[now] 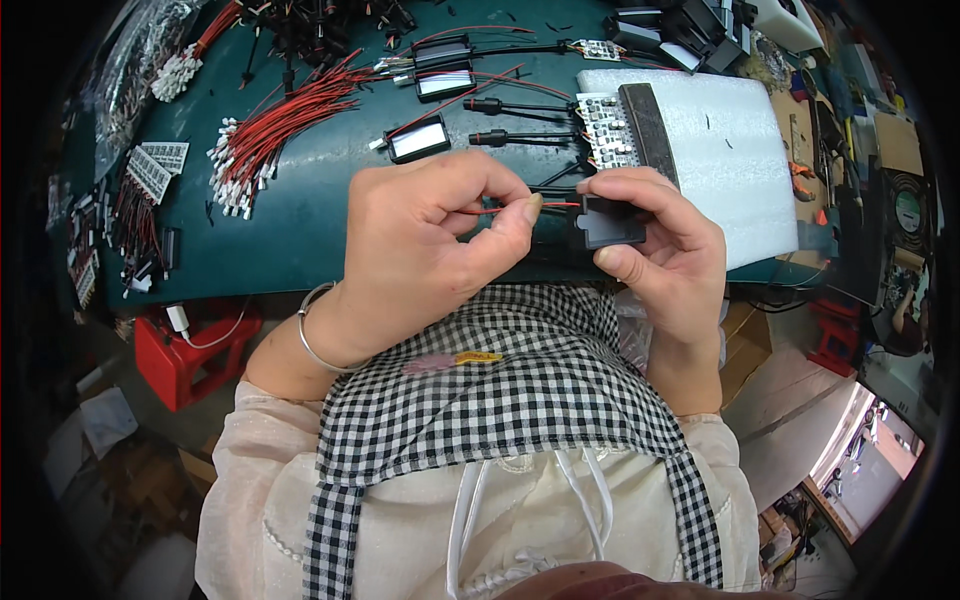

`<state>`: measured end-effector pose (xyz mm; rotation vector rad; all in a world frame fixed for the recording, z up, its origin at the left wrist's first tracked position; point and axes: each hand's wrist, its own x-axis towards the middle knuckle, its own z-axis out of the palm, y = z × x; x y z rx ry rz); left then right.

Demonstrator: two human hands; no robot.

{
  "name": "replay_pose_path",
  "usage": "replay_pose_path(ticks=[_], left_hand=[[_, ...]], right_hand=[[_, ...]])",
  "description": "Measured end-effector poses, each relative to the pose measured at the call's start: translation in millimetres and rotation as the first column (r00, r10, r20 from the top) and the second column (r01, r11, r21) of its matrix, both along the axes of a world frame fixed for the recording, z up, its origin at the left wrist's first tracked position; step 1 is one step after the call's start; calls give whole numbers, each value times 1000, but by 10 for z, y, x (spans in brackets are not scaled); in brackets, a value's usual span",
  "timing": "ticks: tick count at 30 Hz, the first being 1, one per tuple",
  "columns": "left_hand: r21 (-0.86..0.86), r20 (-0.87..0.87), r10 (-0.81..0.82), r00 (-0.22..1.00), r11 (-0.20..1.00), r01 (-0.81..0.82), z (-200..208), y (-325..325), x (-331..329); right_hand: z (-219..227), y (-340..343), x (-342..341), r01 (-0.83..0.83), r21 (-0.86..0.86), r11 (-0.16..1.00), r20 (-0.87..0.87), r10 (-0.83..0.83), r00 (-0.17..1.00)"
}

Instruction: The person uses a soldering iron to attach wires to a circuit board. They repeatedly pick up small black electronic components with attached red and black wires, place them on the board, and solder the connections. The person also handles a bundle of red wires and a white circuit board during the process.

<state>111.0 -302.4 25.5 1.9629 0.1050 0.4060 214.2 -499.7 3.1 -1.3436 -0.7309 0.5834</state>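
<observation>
Between the thumb and fingers of my right hand (665,225) is a small black plastic case (612,224), held above the table's front edge. A thin red wire (562,205) runs out of the case's left side. My left hand (440,230) pinches this wire between thumb and forefinger, a short way from the case. Just beyond my hands lies a black case with a white face (418,138), a red wire attached. More such cases (443,80) lie farther back.
A bundle of red wires with white connectors (285,125) lies at left. Small circuit boards (608,130) with black cables sit beside a dark bar (650,135) on a white foam sheet (735,160). More black cases (690,30) are piled at back right. A red stool (180,360) stands below the table.
</observation>
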Motion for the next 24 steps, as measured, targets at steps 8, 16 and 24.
replay_pose_path(ticks=[8,16,24], left_hand=[[-72,-34,-41,999,997,39,-71,-59,21],[-225,-96,-236,967,952,209,-227,-126,39],[-248,-115,-255,960,943,221,-178,-108,68]], right_hand=[[48,4,-19,25,-80,997,133,-14,991],[93,84,-76,56,-114,992,245,-26,969],[203,177,-4,255,-116,960,675,-112,729]])
